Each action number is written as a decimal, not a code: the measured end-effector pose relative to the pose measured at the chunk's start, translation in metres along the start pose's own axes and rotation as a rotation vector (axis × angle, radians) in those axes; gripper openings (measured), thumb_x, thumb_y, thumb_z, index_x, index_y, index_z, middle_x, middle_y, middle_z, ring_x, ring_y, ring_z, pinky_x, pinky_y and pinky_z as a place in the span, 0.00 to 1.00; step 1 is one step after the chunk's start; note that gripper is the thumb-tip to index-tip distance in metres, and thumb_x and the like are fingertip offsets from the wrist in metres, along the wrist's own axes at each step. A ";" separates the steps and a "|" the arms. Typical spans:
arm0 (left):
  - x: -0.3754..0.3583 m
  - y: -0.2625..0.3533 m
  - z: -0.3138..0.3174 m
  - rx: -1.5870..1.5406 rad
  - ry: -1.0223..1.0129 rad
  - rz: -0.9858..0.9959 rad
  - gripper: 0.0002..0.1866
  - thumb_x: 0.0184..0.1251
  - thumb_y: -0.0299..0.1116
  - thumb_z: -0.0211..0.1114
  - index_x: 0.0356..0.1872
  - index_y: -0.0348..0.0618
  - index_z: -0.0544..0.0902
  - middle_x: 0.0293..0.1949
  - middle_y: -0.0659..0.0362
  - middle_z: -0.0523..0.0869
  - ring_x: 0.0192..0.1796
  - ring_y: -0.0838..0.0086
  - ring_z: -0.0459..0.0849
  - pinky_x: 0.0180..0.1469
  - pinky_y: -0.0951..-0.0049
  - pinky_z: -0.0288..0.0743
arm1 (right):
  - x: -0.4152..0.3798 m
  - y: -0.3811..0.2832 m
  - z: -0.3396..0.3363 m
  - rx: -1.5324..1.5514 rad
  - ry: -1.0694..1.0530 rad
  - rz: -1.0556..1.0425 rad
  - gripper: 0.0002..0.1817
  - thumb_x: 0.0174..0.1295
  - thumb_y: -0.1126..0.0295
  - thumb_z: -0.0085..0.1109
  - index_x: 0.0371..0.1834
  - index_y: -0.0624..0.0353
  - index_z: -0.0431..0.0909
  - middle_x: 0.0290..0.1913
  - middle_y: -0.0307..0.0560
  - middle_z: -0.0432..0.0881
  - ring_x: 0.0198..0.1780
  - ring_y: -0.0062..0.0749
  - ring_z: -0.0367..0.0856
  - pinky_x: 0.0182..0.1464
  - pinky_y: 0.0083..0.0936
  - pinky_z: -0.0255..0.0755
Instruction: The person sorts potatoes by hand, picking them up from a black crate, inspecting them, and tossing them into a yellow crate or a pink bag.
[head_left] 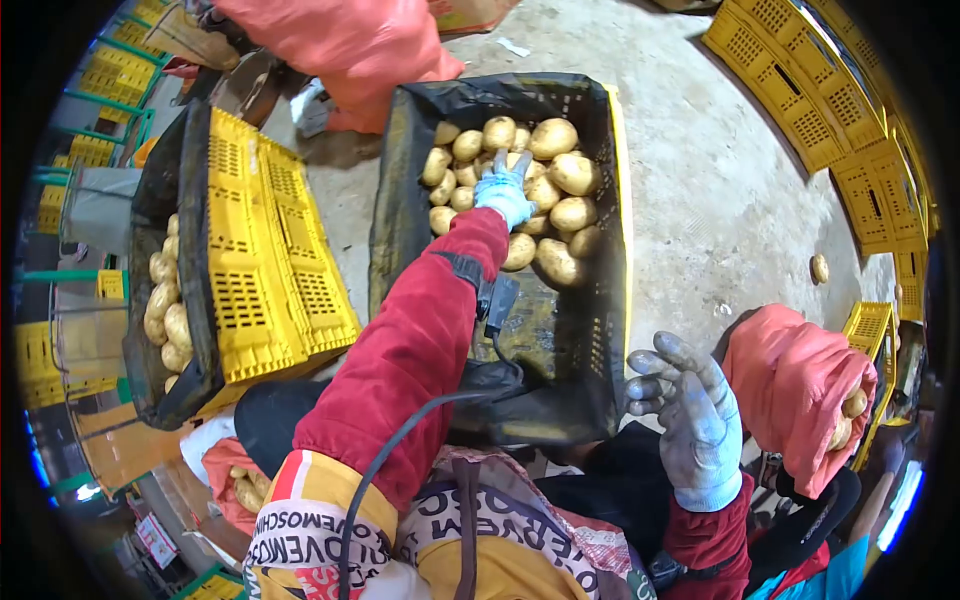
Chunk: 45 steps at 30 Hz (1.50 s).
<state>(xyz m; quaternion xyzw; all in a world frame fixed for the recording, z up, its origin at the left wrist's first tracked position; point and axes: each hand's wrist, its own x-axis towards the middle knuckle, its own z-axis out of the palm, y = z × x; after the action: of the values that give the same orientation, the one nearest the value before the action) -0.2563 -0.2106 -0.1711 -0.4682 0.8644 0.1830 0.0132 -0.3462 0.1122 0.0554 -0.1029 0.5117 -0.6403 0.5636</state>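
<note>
My left hand (pixel 505 192), in a pale blue glove, reaches into a crate (pixel 388 190) with a black liner. Its fingers are apart and lie on the potatoes (pixel 553 138) heaped at the crate's far end; a potato shows at the fingertips, and no firm grip on it is visible. My right hand (pixel 690 415), in a greyish, soiled glove, hovers just outside the crate's near right corner. Its fingers are loosely bent and apart, with nothing between them. The near part of the crate shows its bare, dirty bottom, with a dark cable from my left wrist crossing it.
Left of the crate stands a tilted yellow crate (pixel 240 250) beside a black-lined one holding potatoes (pixel 165 290). Pink sacks lie at the top (pixel 350 50) and right (pixel 790 370), the right one with potatoes. Yellow crates (pixel 800 90) line the far right; one potato (pixel 820 268) lies on the floor.
</note>
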 end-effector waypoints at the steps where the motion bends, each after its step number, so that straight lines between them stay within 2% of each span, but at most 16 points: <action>1: 0.010 0.006 -0.001 0.041 -0.057 -0.060 0.50 0.45 0.42 0.74 0.72 0.60 0.56 0.72 0.43 0.52 0.69 0.45 0.61 0.69 0.56 0.61 | 0.002 -0.002 -0.003 0.053 0.003 0.024 0.24 0.66 0.65 0.54 0.62 0.67 0.66 0.52 0.57 0.79 0.45 0.33 0.82 0.46 0.26 0.76; 5: 0.024 0.001 0.008 -0.087 -0.019 -0.157 0.49 0.40 0.36 0.77 0.68 0.67 0.62 0.70 0.51 0.57 0.66 0.51 0.67 0.64 0.55 0.67 | 0.007 -0.005 -0.004 0.140 0.019 0.094 0.24 0.67 0.65 0.52 0.63 0.65 0.66 0.53 0.56 0.79 0.46 0.33 0.82 0.46 0.26 0.76; 8: 0.013 -0.014 0.013 -0.326 0.061 -0.098 0.45 0.37 0.33 0.78 0.63 0.46 0.66 0.62 0.47 0.66 0.64 0.57 0.68 0.64 0.65 0.67 | 0.009 -0.003 0.001 0.159 -0.030 0.123 0.23 0.68 0.66 0.51 0.63 0.64 0.66 0.53 0.53 0.79 0.46 0.31 0.81 0.48 0.24 0.75; 10: -0.033 0.009 -0.016 -1.040 0.057 -0.245 0.38 0.47 0.30 0.75 0.60 0.40 0.65 0.57 0.50 0.70 0.56 0.57 0.75 0.56 0.64 0.75 | 0.009 0.000 0.008 0.118 -0.057 0.168 0.23 0.68 0.65 0.52 0.63 0.65 0.66 0.52 0.51 0.79 0.45 0.29 0.81 0.48 0.23 0.74; 13: -0.080 -0.006 -0.015 -2.317 -0.507 -0.371 0.30 0.58 0.45 0.69 0.59 0.45 0.70 0.53 0.51 0.77 0.49 0.57 0.79 0.45 0.60 0.80 | 0.012 0.014 0.014 0.090 -0.094 0.153 0.23 0.68 0.64 0.52 0.62 0.65 0.66 0.50 0.48 0.79 0.44 0.26 0.80 0.46 0.21 0.74; 16: -0.140 0.000 -0.040 -2.404 -0.706 -0.359 0.37 0.58 0.67 0.56 0.60 0.49 0.71 0.46 0.51 0.82 0.36 0.59 0.83 0.29 0.67 0.79 | 0.015 0.029 0.027 0.057 -0.105 0.123 0.23 0.68 0.64 0.53 0.62 0.65 0.67 0.47 0.46 0.80 0.41 0.24 0.79 0.43 0.19 0.74; 19: -0.189 0.006 -0.061 -2.526 -1.024 -0.127 0.38 0.58 0.69 0.54 0.60 0.52 0.72 0.47 0.51 0.82 0.37 0.61 0.83 0.29 0.67 0.79 | 0.019 0.048 0.037 -0.050 -0.123 0.114 0.22 0.67 0.64 0.56 0.61 0.61 0.68 0.44 0.45 0.82 0.36 0.23 0.80 0.39 0.18 0.74; 22: -0.233 0.020 -0.097 -2.299 -0.541 -0.539 0.37 0.59 0.69 0.52 0.61 0.55 0.72 0.51 0.52 0.81 0.42 0.61 0.84 0.35 0.63 0.81 | 0.018 0.065 0.050 -0.148 -0.146 0.081 0.20 0.67 0.65 0.54 0.60 0.61 0.69 0.39 0.41 0.81 0.33 0.20 0.79 0.35 0.16 0.74; 23: -0.239 -0.003 -0.080 -2.330 -0.717 -0.314 0.40 0.58 0.69 0.53 0.65 0.54 0.68 0.60 0.55 0.76 0.56 0.59 0.78 0.45 0.57 0.80 | 0.016 0.071 0.053 -0.125 -0.160 0.053 0.19 0.67 0.64 0.54 0.58 0.61 0.71 0.36 0.40 0.81 0.31 0.19 0.78 0.33 0.16 0.73; 32: -0.336 -0.043 -0.120 -2.013 -0.410 -0.024 0.45 0.54 0.67 0.61 0.66 0.45 0.65 0.57 0.53 0.77 0.49 0.61 0.82 0.44 0.66 0.80 | -0.012 0.105 0.087 -0.222 -0.340 0.122 0.19 0.68 0.61 0.55 0.57 0.59 0.73 0.35 0.40 0.82 0.32 0.20 0.80 0.34 0.17 0.74; 34: -0.346 -0.048 -0.129 -1.729 -0.359 0.197 0.40 0.54 0.43 0.72 0.68 0.49 0.64 0.60 0.53 0.74 0.56 0.64 0.79 0.53 0.69 0.76 | -0.014 0.111 0.088 -0.113 -0.386 0.228 0.23 0.66 0.63 0.57 0.61 0.59 0.69 0.45 0.43 0.81 0.39 0.24 0.82 0.40 0.20 0.77; 35: -0.350 -0.044 -0.132 -1.170 0.089 0.489 0.46 0.45 0.30 0.73 0.70 0.48 0.62 0.64 0.52 0.67 0.60 0.64 0.72 0.60 0.67 0.70 | -0.018 0.113 0.091 -0.126 -0.384 0.229 0.23 0.66 0.63 0.57 0.61 0.59 0.69 0.45 0.43 0.81 0.39 0.24 0.82 0.40 0.20 0.77; 38: -0.362 -0.046 -0.143 -0.461 0.385 0.634 0.49 0.41 0.29 0.73 0.71 0.46 0.59 0.67 0.50 0.61 0.65 0.64 0.66 0.67 0.65 0.62 | -0.025 0.116 0.100 0.082 -0.608 0.230 0.32 0.59 0.68 0.64 0.66 0.58 0.61 0.55 0.46 0.76 0.52 0.31 0.79 0.53 0.27 0.76; 40: -0.366 -0.042 -0.133 -0.531 0.510 0.676 0.52 0.36 0.26 0.71 0.71 0.45 0.57 0.66 0.50 0.62 0.64 0.63 0.67 0.68 0.65 0.60 | -0.025 0.119 0.100 0.087 -0.675 0.216 0.41 0.52 0.73 0.69 0.69 0.58 0.55 0.62 0.47 0.70 0.62 0.36 0.72 0.63 0.33 0.69; 42: -0.375 -0.038 -0.123 -1.354 0.185 0.298 0.52 0.36 0.22 0.70 0.71 0.45 0.57 0.67 0.52 0.63 0.67 0.63 0.65 0.70 0.64 0.57 | -0.024 0.119 0.101 0.129 -0.654 0.265 0.44 0.47 0.78 0.71 0.68 0.58 0.55 0.62 0.45 0.70 0.64 0.35 0.70 0.65 0.33 0.66; 45: -0.368 -0.053 -0.115 -1.233 0.075 0.394 0.49 0.49 0.32 0.74 0.71 0.42 0.54 0.65 0.52 0.67 0.65 0.68 0.69 0.65 0.67 0.65 | -0.019 0.120 0.099 -0.004 -0.666 0.060 0.47 0.44 0.81 0.71 0.69 0.58 0.56 0.63 0.45 0.68 0.64 0.34 0.69 0.65 0.33 0.65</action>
<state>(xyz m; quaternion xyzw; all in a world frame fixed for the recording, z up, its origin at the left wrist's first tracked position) 0.0103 0.0214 -0.0088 -0.2285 0.6703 0.6282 -0.3223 -0.1953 0.0940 0.0162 -0.2925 0.3034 -0.5538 0.7181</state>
